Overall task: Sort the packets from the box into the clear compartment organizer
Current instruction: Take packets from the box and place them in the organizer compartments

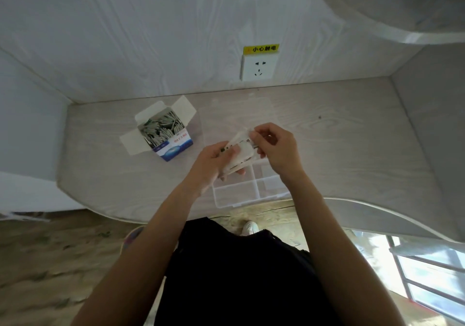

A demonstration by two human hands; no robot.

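Standing open at the left, the box [161, 134] is still full. Next, the left hand [214, 161] grips a stack of packets [239, 153] above the organizer [241, 189]; the right hand [274, 147] pinches the top one. They look thin, light and slippery, best taken by an edge.

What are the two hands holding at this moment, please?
Left hand: holding a stack of packets.
Right hand: pinching the top of that stack.
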